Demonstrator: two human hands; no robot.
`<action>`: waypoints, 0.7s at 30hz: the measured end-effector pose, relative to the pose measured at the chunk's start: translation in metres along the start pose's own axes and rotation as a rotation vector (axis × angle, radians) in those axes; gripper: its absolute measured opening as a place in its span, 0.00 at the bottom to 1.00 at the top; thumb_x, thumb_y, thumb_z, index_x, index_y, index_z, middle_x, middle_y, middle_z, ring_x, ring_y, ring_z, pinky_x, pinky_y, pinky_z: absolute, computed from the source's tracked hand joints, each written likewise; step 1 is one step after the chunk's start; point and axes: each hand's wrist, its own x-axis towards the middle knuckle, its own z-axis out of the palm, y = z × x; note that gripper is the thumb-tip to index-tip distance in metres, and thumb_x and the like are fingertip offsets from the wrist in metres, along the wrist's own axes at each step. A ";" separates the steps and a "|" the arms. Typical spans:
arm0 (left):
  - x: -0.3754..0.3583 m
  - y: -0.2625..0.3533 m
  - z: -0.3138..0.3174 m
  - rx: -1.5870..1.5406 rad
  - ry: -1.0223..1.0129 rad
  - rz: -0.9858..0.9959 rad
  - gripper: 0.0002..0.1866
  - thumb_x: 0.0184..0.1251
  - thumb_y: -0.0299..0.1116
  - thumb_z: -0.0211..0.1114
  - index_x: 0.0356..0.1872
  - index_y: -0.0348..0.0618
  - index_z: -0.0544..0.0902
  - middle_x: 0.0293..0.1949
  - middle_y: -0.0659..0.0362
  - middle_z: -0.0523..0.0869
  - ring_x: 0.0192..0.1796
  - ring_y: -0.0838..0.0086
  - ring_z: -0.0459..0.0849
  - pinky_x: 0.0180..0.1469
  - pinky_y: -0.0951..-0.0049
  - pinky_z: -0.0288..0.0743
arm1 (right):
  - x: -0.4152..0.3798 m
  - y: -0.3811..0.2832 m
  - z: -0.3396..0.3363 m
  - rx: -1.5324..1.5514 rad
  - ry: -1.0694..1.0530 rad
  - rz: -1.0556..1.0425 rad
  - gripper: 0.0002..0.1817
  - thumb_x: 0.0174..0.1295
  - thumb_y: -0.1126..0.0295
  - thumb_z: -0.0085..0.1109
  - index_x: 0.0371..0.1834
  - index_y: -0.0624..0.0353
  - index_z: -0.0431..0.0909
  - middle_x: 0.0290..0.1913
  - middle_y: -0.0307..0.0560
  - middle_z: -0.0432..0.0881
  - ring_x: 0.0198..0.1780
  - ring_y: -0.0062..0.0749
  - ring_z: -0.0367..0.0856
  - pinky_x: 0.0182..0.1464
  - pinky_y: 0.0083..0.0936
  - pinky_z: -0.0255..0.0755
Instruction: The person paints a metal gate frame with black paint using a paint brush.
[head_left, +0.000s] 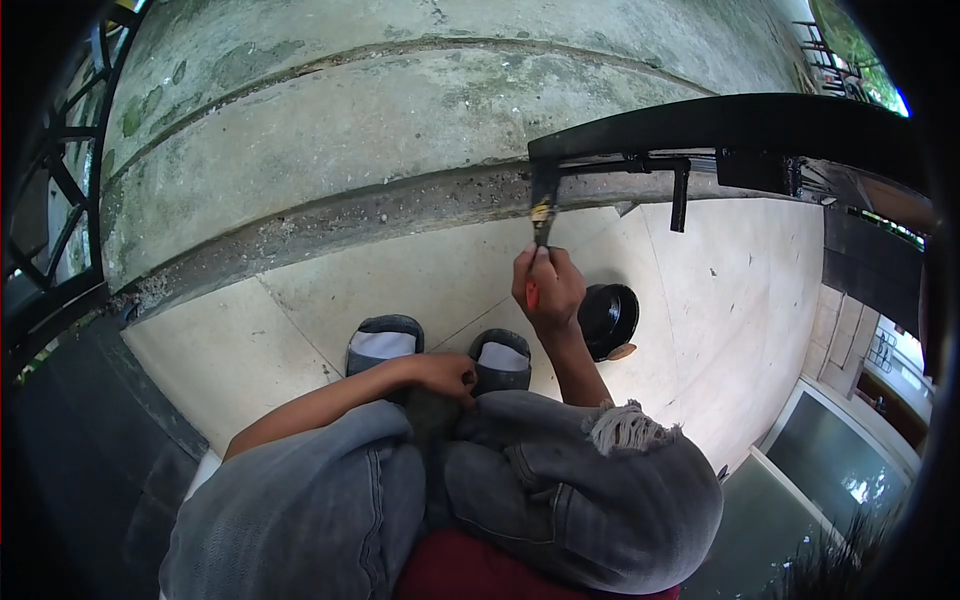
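My right hand (552, 285) is closed around the handle of a paintbrush (541, 222) held upright away from me. The brush's dark bristles meet the end of a black metal gate (720, 125); they are a little blurred. Beside my right wrist, a round black container (612, 312) with a glossy dark inside stands on the tiles. A small brown piece (621, 352) is at its near rim. My left hand (447, 376) rests between my knees with its fingers curled, and nothing shows in it.
A black latch rod (680, 195) hangs from the gate's underside. Pale tiles (420, 275) lie under my slippered feet (387, 340), bordered by a rough concrete step (330, 150). Another black metal frame (95, 190) stands at left. Glass-panelled doors (835, 450) are at lower right.
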 end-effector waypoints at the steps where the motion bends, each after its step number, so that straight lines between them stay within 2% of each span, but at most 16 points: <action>1: -0.001 0.002 0.001 0.003 0.006 -0.003 0.21 0.54 0.45 0.77 0.19 0.38 0.79 0.17 0.57 0.76 0.24 0.74 0.72 0.30 0.64 0.67 | 0.001 -0.004 -0.002 -0.021 0.088 -0.002 0.08 0.55 0.83 0.67 0.28 0.64 0.76 0.23 0.47 0.74 0.17 0.39 0.73 0.17 0.33 0.67; 3: 0.000 0.004 -0.002 0.033 -0.027 -0.032 0.20 0.55 0.44 0.76 0.21 0.38 0.80 0.19 0.58 0.78 0.26 0.75 0.74 0.32 0.65 0.68 | 0.002 -0.005 0.001 -0.086 0.027 0.071 0.07 0.55 0.83 0.67 0.29 0.63 0.76 0.22 0.47 0.73 0.16 0.41 0.73 0.17 0.34 0.66; 5: 0.001 0.005 -0.004 0.068 -0.057 -0.057 0.19 0.57 0.44 0.76 0.22 0.38 0.81 0.20 0.59 0.80 0.28 0.77 0.76 0.33 0.67 0.69 | 0.009 -0.012 0.005 0.021 -0.132 0.143 0.08 0.56 0.82 0.67 0.27 0.62 0.75 0.21 0.47 0.72 0.16 0.42 0.73 0.17 0.35 0.66; 6: 0.001 0.004 -0.003 0.050 -0.051 -0.044 0.19 0.57 0.44 0.76 0.22 0.38 0.81 0.20 0.59 0.80 0.28 0.77 0.76 0.33 0.67 0.69 | 0.014 -0.016 0.001 0.021 -0.128 0.143 0.08 0.56 0.82 0.67 0.27 0.62 0.75 0.21 0.47 0.72 0.16 0.42 0.73 0.17 0.35 0.66; 8: 0.000 0.001 -0.002 0.029 -0.043 -0.034 0.19 0.57 0.44 0.76 0.22 0.38 0.81 0.20 0.59 0.79 0.28 0.77 0.75 0.34 0.67 0.69 | 0.021 -0.027 -0.009 -0.020 0.047 0.165 0.10 0.57 0.83 0.66 0.26 0.61 0.74 0.21 0.49 0.74 0.17 0.43 0.75 0.19 0.34 0.67; 12: -0.001 0.005 -0.001 0.022 -0.039 -0.021 0.18 0.58 0.42 0.74 0.22 0.38 0.80 0.21 0.59 0.79 0.28 0.77 0.75 0.34 0.67 0.69 | 0.021 -0.019 -0.004 -0.096 0.005 0.194 0.10 0.57 0.83 0.66 0.25 0.60 0.74 0.21 0.49 0.74 0.18 0.43 0.75 0.19 0.34 0.68; 14: -0.003 0.009 -0.003 0.040 -0.032 -0.039 0.18 0.58 0.41 0.74 0.22 0.38 0.80 0.21 0.59 0.79 0.28 0.78 0.75 0.34 0.68 0.68 | 0.025 -0.024 0.002 -0.038 -0.164 0.298 0.09 0.58 0.81 0.66 0.26 0.59 0.75 0.21 0.49 0.75 0.19 0.43 0.77 0.21 0.35 0.69; 15: -0.004 0.010 -0.002 0.038 -0.035 -0.024 0.17 0.58 0.40 0.74 0.22 0.38 0.80 0.21 0.59 0.79 0.29 0.78 0.75 0.34 0.68 0.68 | 0.026 -0.026 -0.001 -0.035 -0.159 0.298 0.09 0.58 0.81 0.66 0.26 0.59 0.75 0.21 0.49 0.75 0.19 0.43 0.77 0.21 0.35 0.69; 17: -0.005 0.009 -0.004 0.036 -0.032 -0.014 0.16 0.58 0.39 0.73 0.22 0.38 0.80 0.21 0.60 0.79 0.29 0.78 0.75 0.34 0.68 0.68 | 0.030 -0.032 -0.010 -0.101 0.013 0.300 0.07 0.60 0.78 0.66 0.30 0.58 0.75 0.22 0.50 0.76 0.21 0.46 0.79 0.24 0.37 0.72; 21: -0.002 0.008 -0.004 0.014 -0.037 -0.034 0.15 0.59 0.38 0.73 0.23 0.38 0.80 0.21 0.60 0.79 0.29 0.78 0.75 0.34 0.68 0.68 | 0.039 -0.023 0.011 -0.111 -0.113 0.249 0.08 0.63 0.72 0.65 0.33 0.54 0.73 0.25 0.48 0.75 0.23 0.46 0.81 0.22 0.37 0.76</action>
